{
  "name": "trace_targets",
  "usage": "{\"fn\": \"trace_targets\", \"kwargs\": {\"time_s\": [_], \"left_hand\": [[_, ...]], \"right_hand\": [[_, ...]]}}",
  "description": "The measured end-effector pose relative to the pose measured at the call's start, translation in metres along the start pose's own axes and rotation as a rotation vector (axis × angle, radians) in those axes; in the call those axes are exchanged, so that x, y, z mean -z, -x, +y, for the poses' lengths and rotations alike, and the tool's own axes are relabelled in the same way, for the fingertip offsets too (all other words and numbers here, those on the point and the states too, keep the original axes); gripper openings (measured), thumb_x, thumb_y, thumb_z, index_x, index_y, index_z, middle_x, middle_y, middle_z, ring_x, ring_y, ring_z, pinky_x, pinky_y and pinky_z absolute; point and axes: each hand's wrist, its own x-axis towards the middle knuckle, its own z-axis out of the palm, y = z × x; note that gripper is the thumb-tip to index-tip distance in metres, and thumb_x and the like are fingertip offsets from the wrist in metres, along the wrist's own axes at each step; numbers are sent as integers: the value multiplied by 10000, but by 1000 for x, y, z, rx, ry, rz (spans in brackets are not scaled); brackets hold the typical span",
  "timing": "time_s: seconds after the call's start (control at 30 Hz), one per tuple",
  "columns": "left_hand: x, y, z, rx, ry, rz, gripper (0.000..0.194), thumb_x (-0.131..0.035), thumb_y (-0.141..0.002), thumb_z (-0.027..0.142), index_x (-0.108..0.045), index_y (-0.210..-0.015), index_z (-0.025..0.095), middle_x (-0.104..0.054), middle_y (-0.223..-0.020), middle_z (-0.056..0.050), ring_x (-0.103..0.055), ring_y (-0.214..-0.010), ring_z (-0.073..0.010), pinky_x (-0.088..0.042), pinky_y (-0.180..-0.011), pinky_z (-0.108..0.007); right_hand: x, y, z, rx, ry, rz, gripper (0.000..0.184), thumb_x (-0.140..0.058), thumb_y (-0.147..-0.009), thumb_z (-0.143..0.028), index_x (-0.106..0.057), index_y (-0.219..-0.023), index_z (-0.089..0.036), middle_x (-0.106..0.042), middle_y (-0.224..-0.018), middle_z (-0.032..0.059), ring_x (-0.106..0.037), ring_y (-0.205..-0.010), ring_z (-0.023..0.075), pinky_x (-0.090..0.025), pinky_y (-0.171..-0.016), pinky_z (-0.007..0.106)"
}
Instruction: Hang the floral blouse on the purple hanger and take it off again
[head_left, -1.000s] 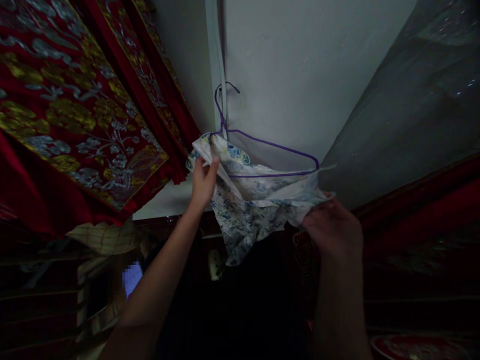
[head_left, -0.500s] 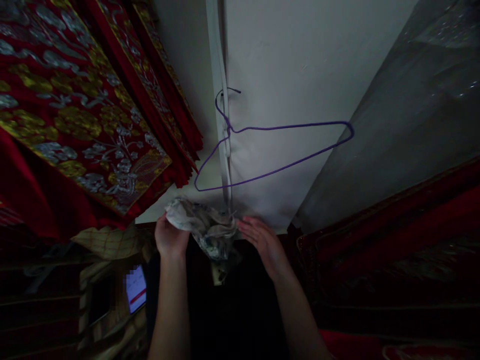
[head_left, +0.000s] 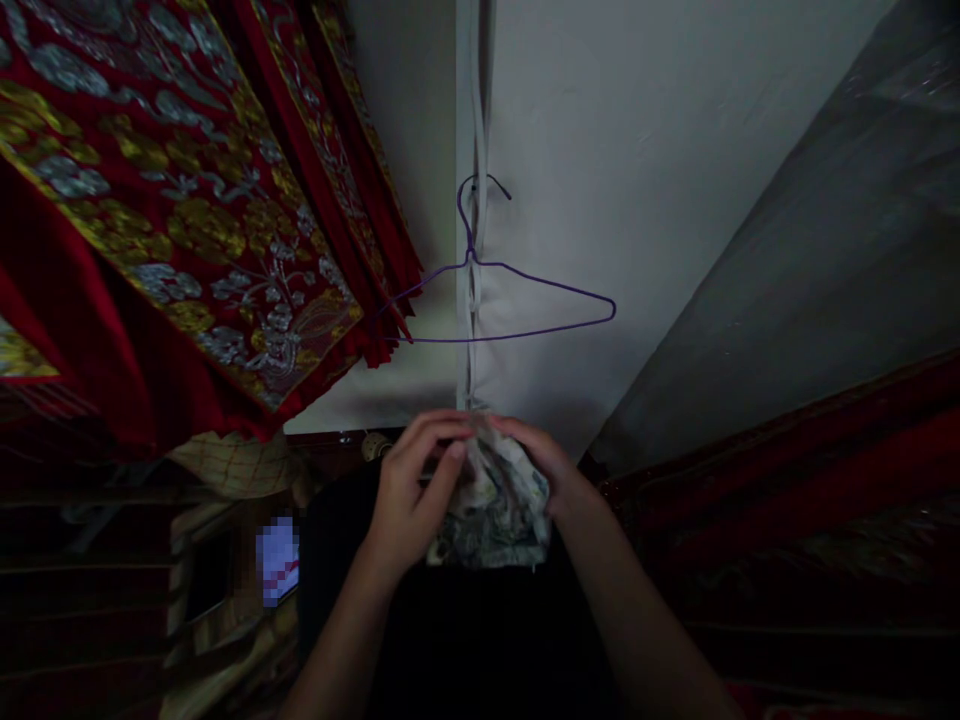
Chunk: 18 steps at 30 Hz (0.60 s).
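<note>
A crumpled, pale patterned cloth (head_left: 504, 505) is bunched between my two hands, in front of my dark clothing. My left hand (head_left: 416, 485) is closed on its upper left part, thumb and fingers pinching near the top. Behind the cloth's right side, my right hand (head_left: 555, 470) is closed round its edge, and part of its fingers is hidden by the fabric. Just beyond the hands, a bare purple wire hanger (head_left: 555, 282) hangs by its hook on the white strip along the wall.
Red fabric embroidered in gold and silver (head_left: 210, 230) hangs at the left. A lit phone (head_left: 277, 560) lies at the lower left beside a dark flat device (head_left: 210, 575) and a checked cloth (head_left: 236, 465). Clear plastic sheeting (head_left: 810, 240) covers the right side, above dark red fabric.
My hands have come together, my left moving right and now gripping the cloth near its top. The cloth has shifted right. The hanger has swung round and its right end sits lower.
</note>
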Motion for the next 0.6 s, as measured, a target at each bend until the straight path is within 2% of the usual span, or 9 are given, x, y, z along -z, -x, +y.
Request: {"fn": "trace_targets", "kwargs": {"time_s": [0.03,0.1,0.17,0.23,0.27,0.33,0.43,0.53,0.6], "left_hand": [[6,-7,-6,-5,-11,36,221,-547,-1022,336,-697,-1152,237,-663,-1261,-86,-619,-1170,-213,-493,-970,-306],[11,-19,-20,45,42,-55,332,-485,-1044,409,-619,-1296,238,-642,-1326,-96,-588,-1234,-230,-452,-1055,-344],[13,-24,-33,151,127,-288,427,-419,-1050,500,-593,-1334,233,-658,-1314,-97,-602,-1204,-242,-456,-1059,-365],[13,-23,-44,247,114,-513,504,-402,-1023,596,-676,-1176,201,-715,-1142,-87,-640,-1054,-249,-500,-970,-363],[15,-21,-49,283,65,-597,542,-403,-1006,633,-703,-1053,183,-725,-1028,-77,-641,-958,-242,-515,-905,-353],[22,-17,-56,337,-66,-705,593,-402,-987,664,-686,-856,161,-696,-846,-52,-608,-790,-209,-512,-771,-317],[42,-18,-63,372,-282,-737,532,-461,-972,631,-678,-856,159,-684,-784,-29,-608,-723,-195,-485,-689,-280],[65,-21,-67,352,-462,-710,410,-494,-974,523,-721,-995,183,-745,-888,-53,-684,-869,-256,-514,-797,-311],[79,-21,-71,359,-562,-692,365,-469,-977,438,-743,-1026,202,-772,-971,-77,-704,-974,-288,-517,-898,-349]], "right_hand": [[-4,2,-8,-24,91,-30,370,-867,-634,-403,-706,-872,-170,-686,-719,-10,-623,-647,135,-510,-661,252],[-13,8,-25,-50,331,-159,378,-881,-594,-301,-710,-903,-168,-679,-750,-20,-612,-670,125,-489,-665,243],[-22,15,-46,-43,577,-338,304,-847,-610,-238,-716,-874,-163,-667,-756,-25,-593,-674,114,-469,-661,236],[-27,21,-68,44,823,-420,113,-748,-698,-218,-712,-785,-157,-636,-694,-27,-557,-630,105,-441,-622,230],[-29,22,-78,136,937,-386,52,-685,-735,-206,-704,-740,-157,-622,-665,-25,-543,-611,104,-428,-605,229],[-27,18,-91,384,1114,-200,127,-592,-758,-164,-719,-751,-162,-650,-696,-7,-567,-643,119,-437,-624,237],[-14,-6,-91,659,1169,134,453,-574,-741,-129,-725,-1164,-188,-736,-972,43,-655,-850,182,-501,-763,281],[8,-41,-79,595,1173,344,707,-582,-763,-167,-525,-1468,-177,-738,-1108,87,-673,-939,232,-520,-833,326],[25,-60,-73,556,1216,416,586,-547,-786,-196,-606,-1368,-165,-746,-1025,78,-668,-886,234,-507,-795,316]]}}
